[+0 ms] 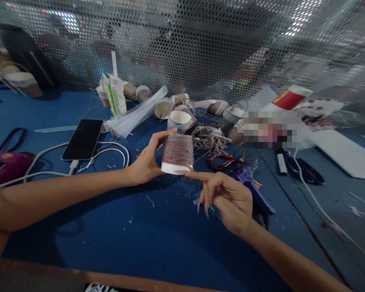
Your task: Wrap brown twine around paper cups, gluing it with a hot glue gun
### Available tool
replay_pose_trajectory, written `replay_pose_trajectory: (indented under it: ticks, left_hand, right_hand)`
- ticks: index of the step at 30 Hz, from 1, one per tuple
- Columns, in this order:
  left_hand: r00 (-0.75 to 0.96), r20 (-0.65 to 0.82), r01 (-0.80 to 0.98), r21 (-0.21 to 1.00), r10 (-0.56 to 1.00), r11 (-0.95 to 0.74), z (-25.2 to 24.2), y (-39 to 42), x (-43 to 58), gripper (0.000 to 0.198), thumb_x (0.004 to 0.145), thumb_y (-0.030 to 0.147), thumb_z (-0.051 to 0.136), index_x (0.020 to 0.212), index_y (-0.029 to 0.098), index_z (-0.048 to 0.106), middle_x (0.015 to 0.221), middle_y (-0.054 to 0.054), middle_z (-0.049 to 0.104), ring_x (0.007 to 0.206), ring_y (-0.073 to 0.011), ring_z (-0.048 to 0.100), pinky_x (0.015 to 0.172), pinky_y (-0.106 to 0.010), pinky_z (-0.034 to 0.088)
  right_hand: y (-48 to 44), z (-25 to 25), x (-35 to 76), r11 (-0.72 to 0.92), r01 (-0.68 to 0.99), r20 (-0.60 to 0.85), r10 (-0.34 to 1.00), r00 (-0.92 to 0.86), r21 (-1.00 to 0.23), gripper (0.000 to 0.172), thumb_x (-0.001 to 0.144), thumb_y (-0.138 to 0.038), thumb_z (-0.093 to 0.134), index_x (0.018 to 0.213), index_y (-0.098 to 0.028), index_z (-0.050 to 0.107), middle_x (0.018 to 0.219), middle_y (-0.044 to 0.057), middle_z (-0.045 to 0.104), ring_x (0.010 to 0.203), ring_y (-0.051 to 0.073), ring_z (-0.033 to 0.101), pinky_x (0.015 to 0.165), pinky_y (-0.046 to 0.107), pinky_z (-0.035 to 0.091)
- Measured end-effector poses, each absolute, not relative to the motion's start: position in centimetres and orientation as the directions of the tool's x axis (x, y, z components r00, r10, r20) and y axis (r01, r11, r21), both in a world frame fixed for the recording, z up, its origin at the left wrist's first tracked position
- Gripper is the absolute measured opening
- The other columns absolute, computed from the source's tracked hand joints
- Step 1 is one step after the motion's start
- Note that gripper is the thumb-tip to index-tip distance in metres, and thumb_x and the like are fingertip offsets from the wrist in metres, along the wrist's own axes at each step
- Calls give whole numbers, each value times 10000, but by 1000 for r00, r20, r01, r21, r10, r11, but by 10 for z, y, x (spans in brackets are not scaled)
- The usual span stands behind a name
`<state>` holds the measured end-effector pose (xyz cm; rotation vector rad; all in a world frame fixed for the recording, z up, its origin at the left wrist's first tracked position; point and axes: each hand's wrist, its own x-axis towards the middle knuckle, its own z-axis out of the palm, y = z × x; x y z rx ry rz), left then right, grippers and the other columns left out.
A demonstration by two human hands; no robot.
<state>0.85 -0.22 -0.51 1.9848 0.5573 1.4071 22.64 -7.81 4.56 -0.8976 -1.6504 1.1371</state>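
Observation:
My left hand grips a paper cup by its left side, thumb below and fingers above. Grey-brown cord is wound in close rows around the cup, with some red among the lower rows. A white band is bare at its lower end. From the right, my right hand reaches its stretched index finger to that white band; its other fingers are loosely bent and apart, and I see nothing held in them. Behind the cup lies a tangled heap of grey cord. A white paper cup stands just beyond.
Red-handled scissors and a blue glue gun lie near my right hand. Left are a phone on a white cable, a bundle of clear strips and a drink carton. Several wrapped cups line the perforated metal screen.

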Motion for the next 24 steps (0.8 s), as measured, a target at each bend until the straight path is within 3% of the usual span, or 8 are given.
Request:
replay_pose_trajectory:
  ticks: [6,14,17,20,22,24]
  left_hand:
    - [352,668,-58,715,656,-697,-5,-2,9,839,708,309,852,1343,315,303,1558,-138,391,1500,-304,354,1223,-530,355]
    - [341,668,-109,727,662,-678,-6,0,9,840,690,286,867,1319,315,311,1550,-138,398,1479,-310,392,1201,-516,393]
    - [341,677,-126,721,653,-682,-7,1,9,869,664,308,888,1309,307,305,1535,-151,410,1457,-330,424,1187,-526,403]
    - [366,660,-134,735,656,-665,-9,3,8,918,627,346,909,1308,303,295,1555,-162,386,1470,-346,397,1199,-543,374]
    - [379,645,-129,747,664,-652,-9,4,8,933,612,367,916,1302,301,291,1564,-169,378,1475,-353,386,1203,-554,362]
    - [397,636,-120,751,662,-650,-9,3,7,947,600,378,921,1299,300,286,1570,-178,372,1469,-362,395,1192,-565,375]
  right_hand:
    - [-72,47,226,230,-114,250,944,-217,-967,202,584,-25,468,547,-212,534,988,24,799,343,73,496,383,269,497]
    - [-64,44,230,316,-112,317,948,7,-942,205,596,-20,460,543,-210,514,710,26,749,297,64,406,328,247,423]
    - [-58,39,234,406,-85,394,910,126,-910,212,617,-14,485,655,-223,498,684,-20,651,335,79,463,304,238,428]
    - [-57,36,236,515,-1,513,854,88,-857,350,622,7,513,857,-251,491,908,-31,598,409,63,506,312,232,459]
    - [-61,38,236,571,75,562,819,-115,-818,469,662,6,545,1019,-286,459,1250,28,539,454,35,502,354,251,495]
    - [-67,41,232,613,137,545,767,-338,-778,603,711,-29,579,1192,-338,387,1538,97,312,503,26,505,395,279,522]
